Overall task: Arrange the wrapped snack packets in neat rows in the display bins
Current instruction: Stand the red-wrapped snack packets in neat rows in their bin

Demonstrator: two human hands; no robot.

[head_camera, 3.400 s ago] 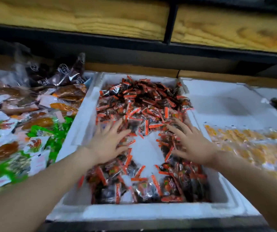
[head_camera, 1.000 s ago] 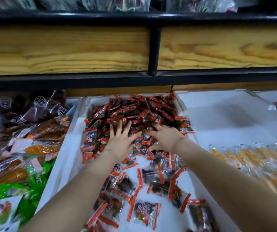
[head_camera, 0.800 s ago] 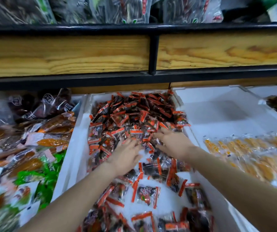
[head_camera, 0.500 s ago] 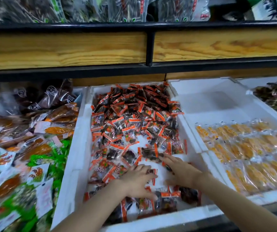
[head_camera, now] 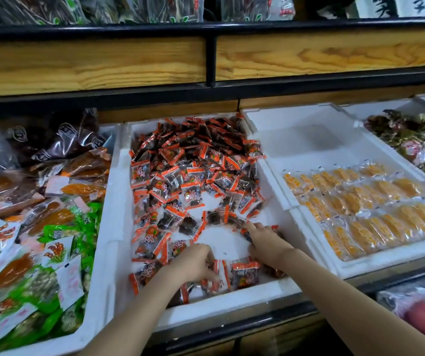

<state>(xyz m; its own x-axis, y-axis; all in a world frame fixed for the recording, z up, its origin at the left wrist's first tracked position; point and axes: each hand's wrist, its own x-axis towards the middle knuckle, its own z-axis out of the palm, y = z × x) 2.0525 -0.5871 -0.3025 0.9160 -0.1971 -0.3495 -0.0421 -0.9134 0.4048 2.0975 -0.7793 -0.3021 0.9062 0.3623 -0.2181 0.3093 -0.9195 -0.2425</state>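
Small clear snack packets with orange-red ends [head_camera: 193, 170] lie heaped in the back half of the middle white foam bin [head_camera: 232, 301]. Looser ones are scattered round a bare patch in its front half. My left hand [head_camera: 193, 263] lies palm down on packets near the bin's front wall, fingers reaching right over them. My right hand [head_camera: 265, 240] rests on packets at the front right, its index finger stretched toward the pile. A packet with an orange top [head_camera: 246, 274] lies flat between my two wrists. Neither hand plainly grips a packet.
The left bin [head_camera: 96, 299] holds green-white and orange-brown packets. The right bin [head_camera: 385, 255] has rows of yellow packets in its front half. A far-right bin holds dark green wrapped sweets [head_camera: 411, 140]. A wooden shelf front [head_camera: 90, 62] overhangs the bins' backs.
Both hands have drawn back from the heap at the rear to the bin's front, dragging packets along. The view has dropped back and now shows the front wall.
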